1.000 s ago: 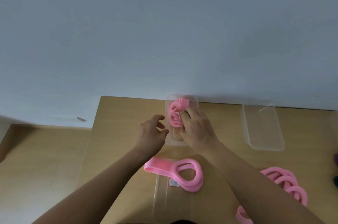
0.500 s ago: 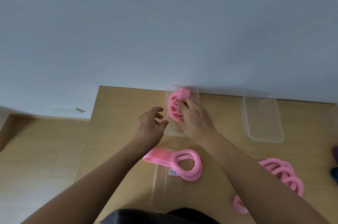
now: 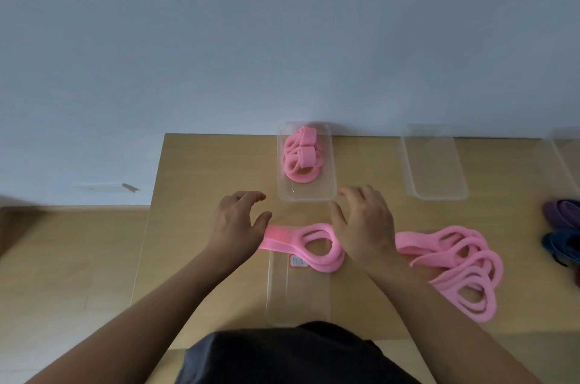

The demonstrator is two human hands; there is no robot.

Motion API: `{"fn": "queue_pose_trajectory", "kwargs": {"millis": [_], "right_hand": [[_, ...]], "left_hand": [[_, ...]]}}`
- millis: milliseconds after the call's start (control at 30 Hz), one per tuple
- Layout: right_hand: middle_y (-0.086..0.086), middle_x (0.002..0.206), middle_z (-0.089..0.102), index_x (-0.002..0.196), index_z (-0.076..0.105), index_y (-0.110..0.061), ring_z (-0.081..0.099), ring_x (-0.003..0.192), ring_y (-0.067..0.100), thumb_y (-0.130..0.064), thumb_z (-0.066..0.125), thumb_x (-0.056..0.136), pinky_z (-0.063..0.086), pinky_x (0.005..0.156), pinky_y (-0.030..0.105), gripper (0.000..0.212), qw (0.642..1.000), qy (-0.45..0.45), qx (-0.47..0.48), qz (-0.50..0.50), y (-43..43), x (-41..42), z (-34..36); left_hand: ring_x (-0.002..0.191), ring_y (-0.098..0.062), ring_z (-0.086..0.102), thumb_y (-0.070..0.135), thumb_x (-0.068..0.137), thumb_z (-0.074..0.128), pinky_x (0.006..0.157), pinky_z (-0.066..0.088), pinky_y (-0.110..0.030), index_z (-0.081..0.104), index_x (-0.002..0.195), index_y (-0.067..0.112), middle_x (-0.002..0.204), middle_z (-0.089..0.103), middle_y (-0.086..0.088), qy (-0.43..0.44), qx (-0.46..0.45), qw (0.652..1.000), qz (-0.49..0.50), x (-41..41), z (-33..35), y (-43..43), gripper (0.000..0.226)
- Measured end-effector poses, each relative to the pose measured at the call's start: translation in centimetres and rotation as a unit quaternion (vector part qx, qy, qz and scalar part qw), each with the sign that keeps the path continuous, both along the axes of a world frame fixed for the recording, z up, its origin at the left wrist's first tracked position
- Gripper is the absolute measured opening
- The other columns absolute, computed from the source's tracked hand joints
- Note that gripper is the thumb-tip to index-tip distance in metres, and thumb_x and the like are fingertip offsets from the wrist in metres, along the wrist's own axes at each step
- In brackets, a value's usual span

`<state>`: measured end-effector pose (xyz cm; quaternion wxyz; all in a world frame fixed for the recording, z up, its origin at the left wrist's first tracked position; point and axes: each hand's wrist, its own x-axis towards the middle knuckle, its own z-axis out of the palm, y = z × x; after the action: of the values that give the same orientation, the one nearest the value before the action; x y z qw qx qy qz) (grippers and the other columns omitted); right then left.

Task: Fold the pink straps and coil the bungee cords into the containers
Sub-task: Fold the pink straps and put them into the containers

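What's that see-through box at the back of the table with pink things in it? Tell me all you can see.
The clear container is a shallow, lidless rectangular tub with rounded corners, seemingly transparent plastic. It sits flat at the far edge of the table by the wall. Folded pink straps fill its far part; its near end is bare. The left hand and right hand hover just before it, apparently not touching.

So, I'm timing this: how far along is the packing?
Done: folded pink straps lie in the far container. In hand: nothing gripped; left hand and right hand, open, are at the loose strap. Left: that strap, the pink pile, purple cords, blue cords, empty container.
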<state>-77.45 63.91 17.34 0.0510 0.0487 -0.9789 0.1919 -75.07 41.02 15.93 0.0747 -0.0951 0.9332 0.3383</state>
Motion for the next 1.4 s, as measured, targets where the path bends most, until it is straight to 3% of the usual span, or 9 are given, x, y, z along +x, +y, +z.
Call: {"fn": "queue_pose_trajectory", "kwargs": {"millis": [133,233,433,667,833,900,1033,1167,1400], "right_hand": [[0.009,0.104,0.058,0.106,0.067,-0.011,0.055,0.098,0.029,-0.042,0.061,0.092,0.046,0.077,0.036,0.034,0.981,-0.175,0.073,-0.034,0.3,3.3,-1.2],[0.005,0.11,0.054,0.113,0.063,-0.015,0.051,0.104,0.024,-0.042,0.054,0.094,0.046,0.082,0.034,0.034,0.972,-0.213,0.094,-0.033,-0.2,4.3,-1.4],[0.003,0.088,0.062,0.094,0.052,-0.014,0.059,0.081,0.024,-0.023,0.059,0.091,0.046,0.066,0.034,0.012,0.988,-0.142,-0.036,-0.047,-1.8,4.8,1.4],[-0.009,0.078,0.06,0.099,0.062,-0.017,0.055,0.067,0.014,-0.019,0.065,0.093,0.045,0.06,0.03,0.006,0.985,0.001,-0.135,0.11,-3.2,5.3,9.4],[-0.011,0.089,0.07,0.102,0.073,-0.013,0.059,0.077,0.002,-0.012,0.073,0.088,0.042,0.069,0.004,0.014,0.97,0.119,-0.183,0.106,-4.2,6.1,16.2],[-0.006,0.09,0.072,0.099,0.074,-0.011,0.061,0.079,0.004,-0.01,0.072,0.088,0.045,0.07,0.007,0.011,0.964,0.153,-0.202,0.076,-4.1,6.8,18.5],[-0.003,0.09,0.073,0.093,0.075,-0.009,0.064,0.082,0.007,-0.004,0.068,0.089,0.048,0.069,0.01,0.009,0.95,0.218,-0.217,0.05,-3.4,9.0,22.3],[0.001,0.088,0.071,0.089,0.075,-0.006,0.067,0.083,0.012,0.001,0.068,0.087,0.056,0.071,0.023,0.01,0.934,0.275,-0.22,0.067,-2.7,11.0,25.1],[-0.003,0.091,0.071,0.087,0.079,-0.011,0.068,0.087,0.011,-0.003,0.08,0.079,0.054,0.079,0.025,0.011,0.916,0.354,-0.17,0.087,-1.0,12.1,25.9]], "left_hand": [[0.126,-0.031,0.053,0.016,0.093,0.073,0.101,0.038,-0.034,0.072,0.124,0.01,0.127,0.069,-0.01,-0.001,-0.016,0.999,-0.028,2.2,-0.3,0.0,0.031],[0.127,-0.032,0.053,0.015,0.092,0.074,0.103,0.038,-0.034,0.074,0.122,0.009,0.125,0.07,-0.009,0.013,-0.023,0.998,-0.053,3.0,0.2,0.2,0.03],[0.129,-0.027,0.053,0.024,0.091,0.076,0.103,0.039,-0.032,0.07,0.128,0.017,0.131,0.067,-0.003,0.04,-0.015,0.992,-0.115,3.4,2.4,-0.3,0.038],[0.13,-0.019,0.055,0.037,0.092,0.073,0.103,0.044,-0.032,0.058,0.142,0.024,0.14,0.062,0.004,0.036,0.012,0.978,-0.207,2.9,6.6,-1.0,0.053],[0.103,-0.01,0.071,0.02,0.091,0.075,0.094,0.056,-0.037,0.078,0.109,0.023,0.109,0.078,0.012,0.065,0.177,0.962,-0.199,2.9,11.7,-0.3,0.019],[0.096,-0.023,0.073,0.013,0.09,0.076,0.091,0.057,-0.044,0.079,0.1,0.016,0.098,0.08,0.0,0.05,0.262,0.949,-0.168,3.3,13.6,0.1,0.011],[0.091,-0.023,0.077,0.006,0.09,0.075,0.082,0.059,-0.031,0.073,0.098,0.012,0.092,0.08,-0.007,0.058,0.376,0.91,-0.164,4.3,16.8,1.2,0.01],[0.078,-0.021,0.075,0.014,0.092,0.077,0.072,0.056,-0.034,0.076,0.092,0.007,0.084,0.08,-0.009,0.085,0.419,0.889,-0.162,4.7,19.6,2.6,0.007],[0.08,-0.02,0.075,0.019,0.089,0.081,0.072,0.058,-0.027,0.08,0.095,0.011,0.09,0.08,-0.014,0.11,0.489,0.844,-0.192,5.4,22.5,4.3,0.009]]}}
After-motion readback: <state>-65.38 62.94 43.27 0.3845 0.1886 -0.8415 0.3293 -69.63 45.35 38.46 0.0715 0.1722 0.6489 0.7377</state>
